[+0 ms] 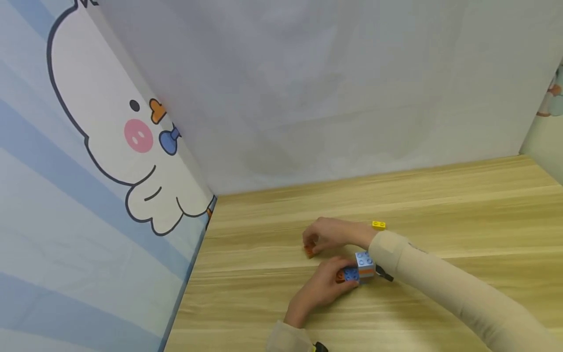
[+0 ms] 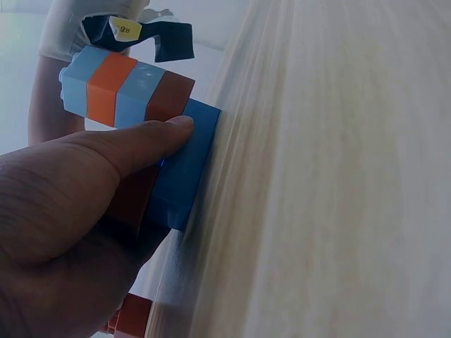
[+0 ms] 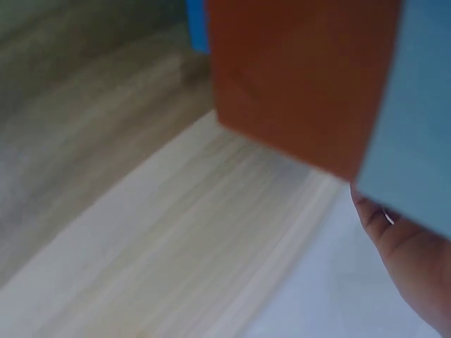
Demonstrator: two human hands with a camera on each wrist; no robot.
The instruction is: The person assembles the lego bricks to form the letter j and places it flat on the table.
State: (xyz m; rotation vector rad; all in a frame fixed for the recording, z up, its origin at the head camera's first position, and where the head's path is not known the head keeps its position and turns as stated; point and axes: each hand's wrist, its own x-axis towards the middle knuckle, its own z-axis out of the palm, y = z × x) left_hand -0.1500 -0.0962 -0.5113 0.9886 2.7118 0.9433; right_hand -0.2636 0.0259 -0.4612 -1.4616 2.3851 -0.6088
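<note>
My left hand (image 1: 323, 286) grips a built stack of toy building bricks (image 1: 366, 268) just above or on the table. In the left wrist view the stack's tall part shows light blue, orange, light blue and brown layers (image 2: 116, 88), with a darker blue brick (image 2: 187, 165) along the table side. The thumb presses the brown layer. Farther back, my right hand (image 1: 330, 232) has its fingers and thumb around a small reddish-brown brick (image 1: 309, 252) on the table. The stack (image 3: 303, 77) fills the top of the right wrist view, hiding part of that hand (image 3: 416, 260).
A yellow brick (image 1: 378, 225) lies beyond the right forearm. A black strap (image 1: 384, 273) hangs from the right wrist beside the stack. White cloth (image 1: 334, 98) borders the wooden table (image 1: 440, 205) at the back, and a cartoon-printed panel (image 1: 105, 205) at the left.
</note>
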